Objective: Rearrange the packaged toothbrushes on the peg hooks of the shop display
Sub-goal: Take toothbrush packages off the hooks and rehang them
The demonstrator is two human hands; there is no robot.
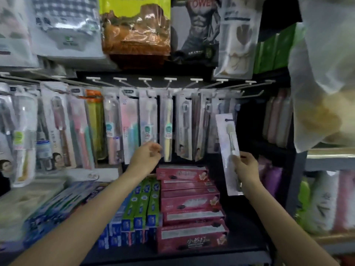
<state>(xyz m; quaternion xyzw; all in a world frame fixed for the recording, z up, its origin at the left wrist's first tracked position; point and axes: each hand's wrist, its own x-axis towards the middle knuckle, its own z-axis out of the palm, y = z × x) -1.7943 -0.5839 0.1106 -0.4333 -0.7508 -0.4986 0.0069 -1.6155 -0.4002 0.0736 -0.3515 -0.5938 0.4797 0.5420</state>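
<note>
Head view: right hand point(246, 167) pinching the lower half of a loose white-carded toothbrush blister pack point(227, 150), held upright, off the hooks and just right of the hanging row. Left hand point(147, 157) raised with fingers curled at the bottom edges of a clear pack with a white brush point(148, 118) and a clear pack with a yellow brush point(167, 129); cannot tell whether pinching either. Both hanging from white wire peg hooks point(249, 96). Recommended next: steady the hanging packs from below, lift the loose pack until its top hole meets a free hook tip at far right, keep the card square to the wire, slide fully back. Avoid knocking the red toothpaste cartons point(190, 206) on the shelf beneath.
</note>
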